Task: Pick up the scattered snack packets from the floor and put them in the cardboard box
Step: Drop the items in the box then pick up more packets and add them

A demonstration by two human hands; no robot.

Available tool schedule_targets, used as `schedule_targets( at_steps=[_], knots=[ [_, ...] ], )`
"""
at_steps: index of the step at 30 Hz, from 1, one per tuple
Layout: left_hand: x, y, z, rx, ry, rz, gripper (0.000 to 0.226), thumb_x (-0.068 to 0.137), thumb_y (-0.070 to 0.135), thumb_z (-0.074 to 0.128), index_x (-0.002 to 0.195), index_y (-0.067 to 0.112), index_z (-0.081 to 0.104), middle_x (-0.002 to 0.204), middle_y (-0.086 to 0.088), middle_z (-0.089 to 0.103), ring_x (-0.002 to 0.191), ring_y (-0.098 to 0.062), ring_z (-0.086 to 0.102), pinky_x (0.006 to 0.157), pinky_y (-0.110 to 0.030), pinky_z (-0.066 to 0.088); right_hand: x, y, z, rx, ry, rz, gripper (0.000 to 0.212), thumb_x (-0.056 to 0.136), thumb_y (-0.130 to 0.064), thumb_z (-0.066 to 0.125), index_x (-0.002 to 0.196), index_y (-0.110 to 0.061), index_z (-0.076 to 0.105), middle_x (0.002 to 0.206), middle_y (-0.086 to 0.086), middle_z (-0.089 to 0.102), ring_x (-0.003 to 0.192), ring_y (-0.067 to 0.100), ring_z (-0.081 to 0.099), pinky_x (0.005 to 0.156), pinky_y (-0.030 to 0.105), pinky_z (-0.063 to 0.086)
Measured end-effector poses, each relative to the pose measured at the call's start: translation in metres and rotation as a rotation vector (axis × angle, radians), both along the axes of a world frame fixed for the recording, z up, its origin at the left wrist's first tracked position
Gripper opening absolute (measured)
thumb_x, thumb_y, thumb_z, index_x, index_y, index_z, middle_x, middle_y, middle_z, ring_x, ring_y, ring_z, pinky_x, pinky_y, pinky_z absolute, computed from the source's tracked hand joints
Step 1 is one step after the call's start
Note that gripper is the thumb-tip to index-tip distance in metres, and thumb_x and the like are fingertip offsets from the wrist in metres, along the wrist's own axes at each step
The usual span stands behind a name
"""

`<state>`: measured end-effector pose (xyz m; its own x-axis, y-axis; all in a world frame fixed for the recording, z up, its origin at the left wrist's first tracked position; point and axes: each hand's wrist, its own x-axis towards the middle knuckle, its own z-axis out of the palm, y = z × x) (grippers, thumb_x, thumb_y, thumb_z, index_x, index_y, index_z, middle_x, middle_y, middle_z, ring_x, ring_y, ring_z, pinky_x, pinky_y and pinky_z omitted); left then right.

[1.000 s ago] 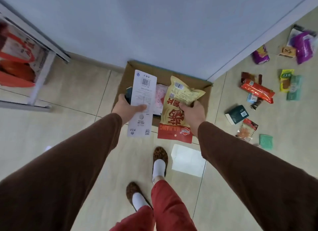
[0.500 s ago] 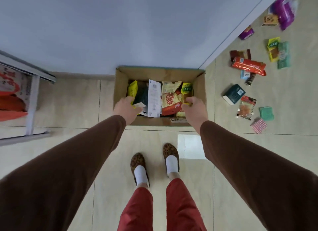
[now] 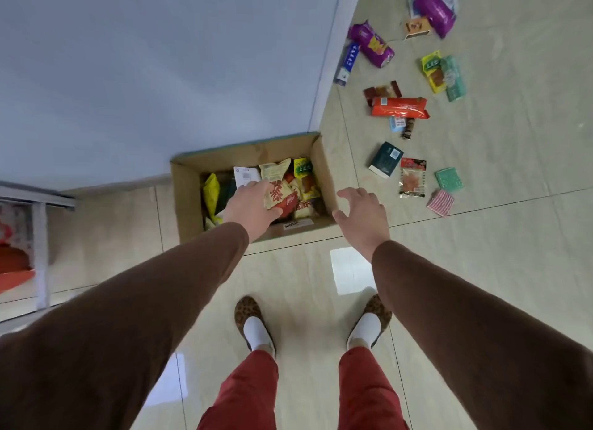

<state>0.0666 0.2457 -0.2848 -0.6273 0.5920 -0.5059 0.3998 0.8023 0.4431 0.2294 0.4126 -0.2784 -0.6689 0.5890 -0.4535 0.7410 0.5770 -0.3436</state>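
The cardboard box point(image 3: 187, 198) stands open on the floor against the wall, holding several packets, among them a white packet point(image 3: 245, 174) and a yellow and red bag point(image 3: 279, 195). My left hand point(image 3: 248, 205) hovers over the box's inside, fingers spread, holding nothing. My right hand point(image 3: 362, 216) is open just right of the box's right wall. Scattered packets lie on the floor to the right: an orange packet point(image 3: 399, 107), a dark green box point(image 3: 385, 158), a clear red-topped pouch point(image 3: 413, 177), purple packets point(image 3: 372, 44).
A blue-grey wall point(image 3: 160, 76) rises behind the box. A white shelf frame point(image 3: 40, 253) with red items stands at the left. My feet in leopard slippers point(image 3: 248, 314) rest on glossy beige tiles near the box.
Both hands let go of the white packet and the yellow bag, which now lie in the box. My right hand has moved out to the right of the box. The view swung right.
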Motion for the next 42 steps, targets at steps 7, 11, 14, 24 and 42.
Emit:
schedule_targets(
  at_steps=[7, 11, 14, 24, 42],
  knots=[
    [0.089, 0.109, 0.009, -0.032, 0.047, -0.15, 0.045, 0.088, 0.037, 0.068, 0.128, 0.021, 0.057, 0.126, -0.004, 0.059, 0.116, -0.027, 0.054, 0.094, -0.041, 0.048, 0.105, 0.099, 0.002, -0.002, 0.03, -0.067, 0.041, 0.095, -0.025, 0.058, 0.136, -0.021, 0.056, 0.13, 0.003, 0.059, 0.122, 0.027, 0.049, 0.099, 0.04, 0.038],
    [0.155, 0.182, 0.015, -0.034, 0.056, -0.184, 0.046, 0.086, 0.031, 0.069, 0.129, 0.019, 0.056, 0.126, -0.006, 0.059, 0.118, -0.028, 0.053, 0.095, -0.043, 0.048, 0.172, 0.169, 0.009, 0.015, 0.039, -0.074, 0.041, 0.094, -0.025, 0.061, 0.135, -0.02, 0.057, 0.131, 0.005, 0.061, 0.122, 0.029, 0.052, 0.1, 0.042, 0.041],
    [0.198, 0.234, 0.014, -0.027, 0.067, -0.234, 0.044, 0.089, 0.032, 0.065, 0.13, 0.02, 0.055, 0.127, -0.003, 0.059, 0.118, -0.026, 0.053, 0.095, -0.043, 0.048, 0.215, 0.218, 0.013, 0.031, 0.038, -0.084, 0.041, 0.094, -0.026, 0.062, 0.135, -0.02, 0.058, 0.131, 0.005, 0.061, 0.12, 0.03, 0.053, 0.099, 0.042, 0.043],
    [0.236, 0.384, 0.0, -0.003, 0.128, -0.27, 0.041, 0.091, 0.035, 0.062, 0.13, 0.024, 0.056, 0.128, 0.002, 0.061, 0.116, -0.02, 0.054, 0.093, -0.036, 0.046, 0.249, 0.358, 0.001, 0.035, 0.006, -0.089, 0.04, 0.094, -0.024, 0.06, 0.133, -0.019, 0.058, 0.126, 0.006, 0.063, 0.114, 0.03, 0.055, 0.092, 0.041, 0.044],
    [0.221, 0.674, -0.04, -0.074, 0.046, -0.121, 0.041, 0.089, 0.032, 0.066, 0.128, 0.022, 0.056, 0.126, 0.0, 0.061, 0.118, -0.022, 0.056, 0.098, -0.041, 0.049, 0.22, 0.67, -0.03, -0.037, 0.016, -0.068, 0.042, 0.093, -0.022, 0.061, 0.134, -0.02, 0.057, 0.13, 0.003, 0.062, 0.12, 0.026, 0.053, 0.099, 0.042, 0.045]
  ],
)
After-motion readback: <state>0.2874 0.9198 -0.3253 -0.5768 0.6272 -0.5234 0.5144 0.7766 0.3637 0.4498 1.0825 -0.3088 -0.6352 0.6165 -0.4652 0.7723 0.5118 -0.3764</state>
